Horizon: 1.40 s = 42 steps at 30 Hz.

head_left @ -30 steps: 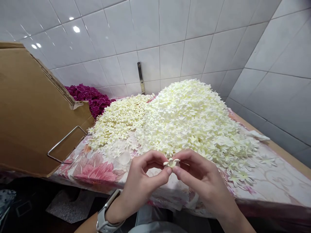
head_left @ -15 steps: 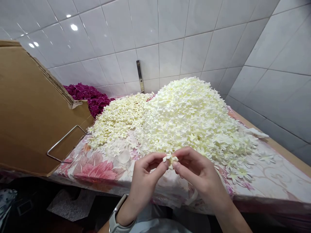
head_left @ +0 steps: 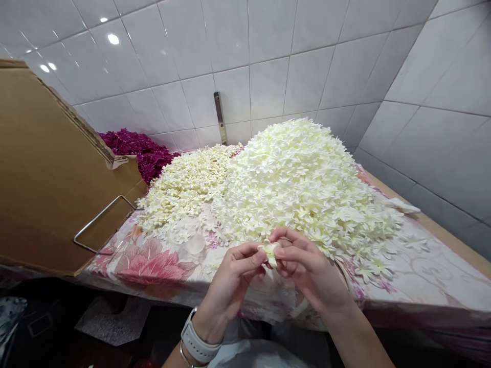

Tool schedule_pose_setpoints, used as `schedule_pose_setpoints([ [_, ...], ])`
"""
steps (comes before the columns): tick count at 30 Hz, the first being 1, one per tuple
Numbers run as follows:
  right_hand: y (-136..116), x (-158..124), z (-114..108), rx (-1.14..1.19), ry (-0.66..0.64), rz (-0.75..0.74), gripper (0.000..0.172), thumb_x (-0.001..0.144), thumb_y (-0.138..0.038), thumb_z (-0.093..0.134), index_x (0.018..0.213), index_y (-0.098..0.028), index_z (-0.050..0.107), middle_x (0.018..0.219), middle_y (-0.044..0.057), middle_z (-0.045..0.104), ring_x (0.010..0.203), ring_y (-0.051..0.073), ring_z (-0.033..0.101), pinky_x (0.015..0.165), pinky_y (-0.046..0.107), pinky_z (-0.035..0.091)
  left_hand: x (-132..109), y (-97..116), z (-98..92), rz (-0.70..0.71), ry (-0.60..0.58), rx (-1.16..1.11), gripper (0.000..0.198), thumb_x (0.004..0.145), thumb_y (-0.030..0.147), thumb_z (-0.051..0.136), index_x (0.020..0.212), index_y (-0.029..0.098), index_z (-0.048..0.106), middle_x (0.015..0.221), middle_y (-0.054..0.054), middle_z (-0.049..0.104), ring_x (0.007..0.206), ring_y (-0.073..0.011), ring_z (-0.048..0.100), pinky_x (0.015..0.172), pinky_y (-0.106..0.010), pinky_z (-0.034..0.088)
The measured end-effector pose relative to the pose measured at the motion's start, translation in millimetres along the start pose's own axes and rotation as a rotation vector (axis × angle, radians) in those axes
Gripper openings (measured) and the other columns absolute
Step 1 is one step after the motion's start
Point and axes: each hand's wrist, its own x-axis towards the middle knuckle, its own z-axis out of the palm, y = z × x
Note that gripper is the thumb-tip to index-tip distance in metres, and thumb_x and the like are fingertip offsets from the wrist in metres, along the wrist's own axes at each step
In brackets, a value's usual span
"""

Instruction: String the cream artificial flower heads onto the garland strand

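Both of my hands meet over the near edge of the table and pinch one small cream fabric flower [head_left: 269,251] between their fingertips. My left hand [head_left: 230,286], with a pale watch on its wrist, grips the flower from the left. From the right, my right hand [head_left: 309,271] holds the same flower with curled fingers. Just beyond my hands rises a tall heap of cream flowers [head_left: 307,179]. A flatter heap of smaller cream flowers [head_left: 187,184] lies to its left.
A floral pink tablecloth [head_left: 153,260] covers the table. A pile of magenta flowers [head_left: 138,151] sits at the back left. An open cardboard box [head_left: 46,174] with a metal wire handle [head_left: 99,222] stands on the left. White tiled walls close the back and right.
My hands stayed together on the flower and shifted slightly up and toward the big heap. The flower has turned between my fingertips, and my left wrist has come further into view.
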Motion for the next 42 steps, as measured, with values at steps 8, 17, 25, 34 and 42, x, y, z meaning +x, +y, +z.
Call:
schedule_pose_setpoints([
  [8, 11, -12, 6, -0.748, 0.133, -0.806, 0.014, 0.082, -0.011, 0.056, 0.092, -0.021, 0.060, 0.088, 0.004, 0.063, 0.083, 0.015, 0.060, 0.073, 0.026, 0.049, -3, -7, 0.2, 0.169, 0.183, 0.151, 0.018, 0.066, 0.033, 0.073, 0.068, 0.016, 0.067, 0.057, 0.004, 0.053, 0.050, -0.0053, 0.042, 0.049, -0.017, 0.034],
  [17, 13, -11, -3, -0.663, 0.090, -0.659, 0.007, 0.080, -0.016, 0.062, 0.083, -0.021, 0.064, 0.080, 0.002, 0.066, 0.075, 0.015, 0.062, 0.067, 0.025, 0.051, -3, -11, -1.9, 0.057, 0.133, 0.040, 0.024, 0.056, 0.032, 0.080, 0.062, 0.014, 0.065, 0.054, 0.003, 0.057, 0.048, -0.0049, 0.049, 0.049, -0.016, 0.036],
  [25, 15, -9, 1, -0.517, 0.215, -0.456, 0.010, 0.081, -0.022, 0.060, 0.082, -0.021, 0.069, 0.083, 0.002, 0.068, 0.077, 0.015, 0.064, 0.066, 0.021, 0.053, -2, -16, -1.3, 0.126, 0.246, 0.045, 0.018, 0.064, 0.028, 0.076, 0.071, 0.017, 0.064, 0.062, 0.005, 0.060, 0.056, -0.0069, 0.058, 0.056, -0.016, 0.044],
  [34, 16, -6, -2, -0.424, 0.217, -0.283, 0.015, 0.079, -0.027, 0.059, 0.090, -0.020, 0.068, 0.088, 0.004, 0.068, 0.078, 0.016, 0.066, 0.067, 0.023, 0.055, 0, -17, -2.6, 0.190, 0.289, 0.081, 0.021, 0.063, 0.030, 0.075, 0.073, 0.015, 0.065, 0.066, 0.002, 0.064, 0.061, -0.0093, 0.060, 0.057, -0.017, 0.045],
  [42, -59, 33, -42, -0.522, 0.343, -0.364, 0.018, 0.066, -0.026, 0.072, 0.083, -0.019, 0.070, 0.074, 0.003, 0.069, 0.070, 0.016, 0.067, 0.069, 0.028, 0.057, 9, -18, 0.5, 0.302, 0.390, 0.033, 0.023, 0.058, 0.031, 0.078, 0.068, 0.016, 0.065, 0.060, 0.004, 0.062, 0.058, -0.0083, 0.059, 0.058, -0.015, 0.045],
])
